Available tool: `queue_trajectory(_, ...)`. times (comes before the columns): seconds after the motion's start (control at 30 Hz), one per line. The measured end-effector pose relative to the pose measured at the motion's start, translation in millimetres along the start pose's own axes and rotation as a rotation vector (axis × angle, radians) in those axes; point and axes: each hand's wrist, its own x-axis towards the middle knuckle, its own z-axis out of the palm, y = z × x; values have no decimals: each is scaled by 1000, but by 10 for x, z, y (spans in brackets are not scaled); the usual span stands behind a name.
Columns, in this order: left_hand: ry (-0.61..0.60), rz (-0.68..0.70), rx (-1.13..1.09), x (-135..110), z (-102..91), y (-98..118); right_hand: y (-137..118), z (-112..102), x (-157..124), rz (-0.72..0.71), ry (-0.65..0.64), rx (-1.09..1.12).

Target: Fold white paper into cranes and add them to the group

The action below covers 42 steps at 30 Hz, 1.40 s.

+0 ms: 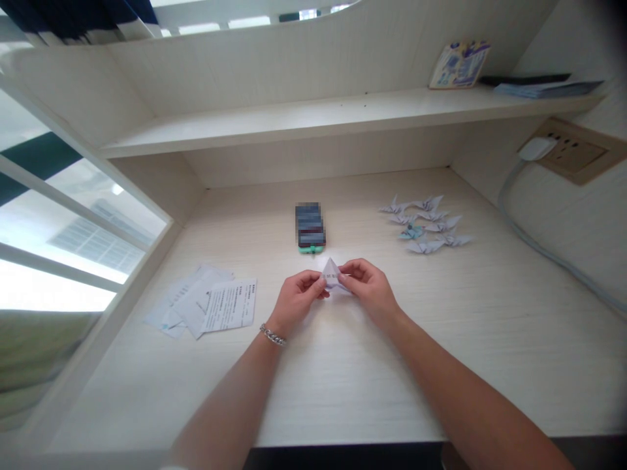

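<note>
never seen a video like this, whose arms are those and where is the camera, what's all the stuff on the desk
There is no machine here. The single picture comes from a camera worn on a person's head, looking forward and down, so the two bare arms are that person's own. The left hand and the right hand pinch a small folded paper between their fingertips at a pale wooden desk. Just behind it lies a phone in a green case. To the right sits a cluster of paper cranes, and to the left lie a few printed sheets. A shelf above carries a booklet.
</note>
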Motion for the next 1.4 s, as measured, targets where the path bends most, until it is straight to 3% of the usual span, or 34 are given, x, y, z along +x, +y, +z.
queue_trajectory(0.23,11,-20,8,2,23,-22,14,-35,-2,41,-93,-303)
queue_trajectory(0.37,68,-20,21,-22,93,-19,-21,-1,-47,1,-42,-442)
queue_trajectory(0.57,94,60,176,-94,210,39,-62,63,-120,-176,43,-633)
queue_trajectory(0.77,230,71,269,-42,134,-47,-35,83,-121,-171,-32,-569)
queue_trajectory(0.97,218,10,114,-12,98,-82,-24,56,-86,-31,-158,-430)
queue_trajectory(1.17,196,-14,-65,-1,114,-127,-6,35,-82,-56,-228,-396)
queue_trajectory(1.4,169,-10,-14,-9,103,-133,49,12,-43,-5,-232,-357)
